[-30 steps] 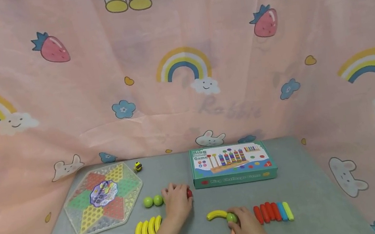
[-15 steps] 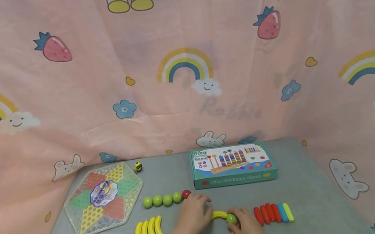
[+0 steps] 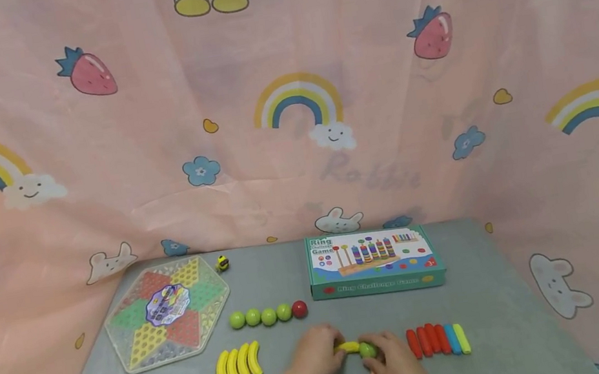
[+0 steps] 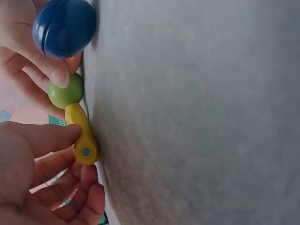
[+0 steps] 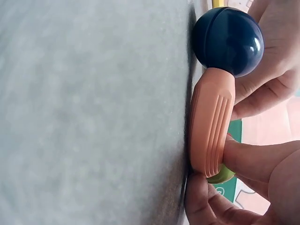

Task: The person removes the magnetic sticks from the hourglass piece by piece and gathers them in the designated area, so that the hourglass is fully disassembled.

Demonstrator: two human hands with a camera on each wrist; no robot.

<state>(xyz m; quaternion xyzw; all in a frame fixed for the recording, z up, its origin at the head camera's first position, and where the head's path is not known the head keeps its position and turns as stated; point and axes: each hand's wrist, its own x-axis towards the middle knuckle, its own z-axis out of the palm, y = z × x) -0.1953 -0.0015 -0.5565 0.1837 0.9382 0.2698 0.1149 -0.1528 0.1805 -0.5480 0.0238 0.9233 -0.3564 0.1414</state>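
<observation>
My left hand [image 3: 316, 356] pinches a yellow curved stick [image 4: 84, 133] between thumb and fingers; a round grey spot shows on its near end. The stick's other end meets a green ball [image 4: 65, 91], which my right hand [image 3: 400, 366] grips with thumb and fingers. From that ball an orange curved stick [image 5: 212, 124] with moulded grooves leads back to a dark blue ball [image 5: 228, 41]. In the head view the pieces form a bent chain low over the table, blue ball nearest me. My right fingers partly hide the green ball in the right wrist view.
Behind my left hand lie several green balls [image 3: 269, 316] in a row ending in a red ball [image 3: 299, 308]. Several yellow curved sticks [image 3: 238, 366] lie left, several short coloured sticks [image 3: 437, 340] right. A game box [image 3: 375, 261], hexagonal board [image 3: 169, 312] and toy bee [image 3: 222, 263] sit farther back.
My left hand has left the row of balls by the red ball, come right and toward me, and taken hold of the yellow stick's free end. My right hand has kept its grip.
</observation>
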